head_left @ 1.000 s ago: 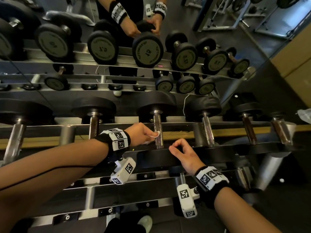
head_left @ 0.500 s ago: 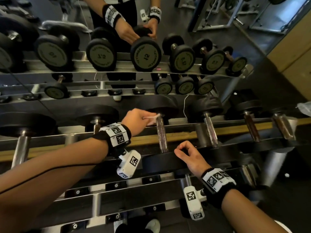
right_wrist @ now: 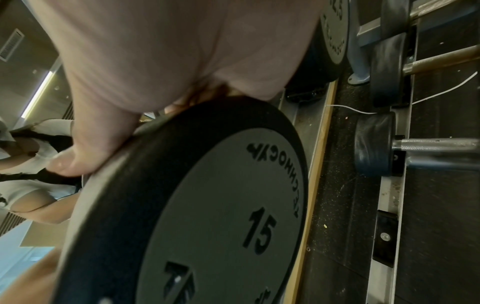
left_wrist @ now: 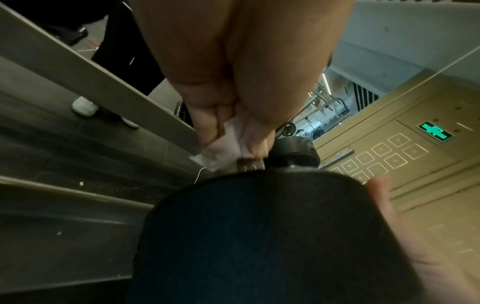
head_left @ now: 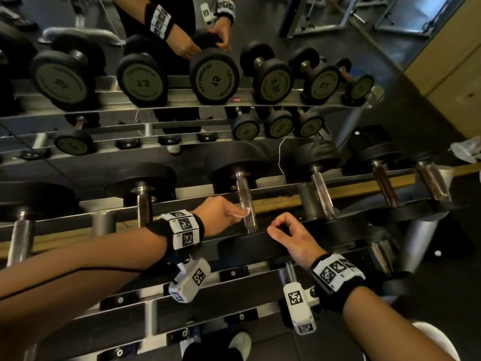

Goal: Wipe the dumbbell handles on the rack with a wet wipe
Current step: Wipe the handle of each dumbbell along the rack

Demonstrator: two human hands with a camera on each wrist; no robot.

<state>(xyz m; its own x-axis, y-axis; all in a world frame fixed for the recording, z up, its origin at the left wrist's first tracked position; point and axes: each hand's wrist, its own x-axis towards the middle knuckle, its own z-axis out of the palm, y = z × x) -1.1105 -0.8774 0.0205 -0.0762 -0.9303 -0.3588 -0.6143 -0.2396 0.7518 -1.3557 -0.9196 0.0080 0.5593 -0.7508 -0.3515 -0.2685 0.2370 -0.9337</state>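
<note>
A chrome dumbbell handle (head_left: 243, 194) lies on the rack's middle tier, running away from me. My left hand (head_left: 234, 213) pinches a small white wet wipe (head_left: 244, 211) and holds it against the left side of that handle, about halfway along. In the left wrist view the wet wipe (left_wrist: 221, 148) is bunched between my fingertips, touching the handle (left_wrist: 250, 163). My right hand (head_left: 282, 227) grips the rim of the same dumbbell's near black head (head_left: 247, 246), fingers curled over it. The head (right_wrist: 207, 205) is marked 15, with my thumb (right_wrist: 67, 164) on its edge.
More dumbbells lie on the same tier: one to the left (head_left: 144, 204), others to the right (head_left: 321, 196) (head_left: 385, 183). A mirror (head_left: 208, 74) behind the rack repeats the dumbbells and my hands. Steel rails (head_left: 156, 321) run below. Crumpled white packaging (head_left: 466, 149) sits far right.
My left hand slid the wipe up to the far end of the handle, then back toward me to its middle. My right hand stayed on the near head.
</note>
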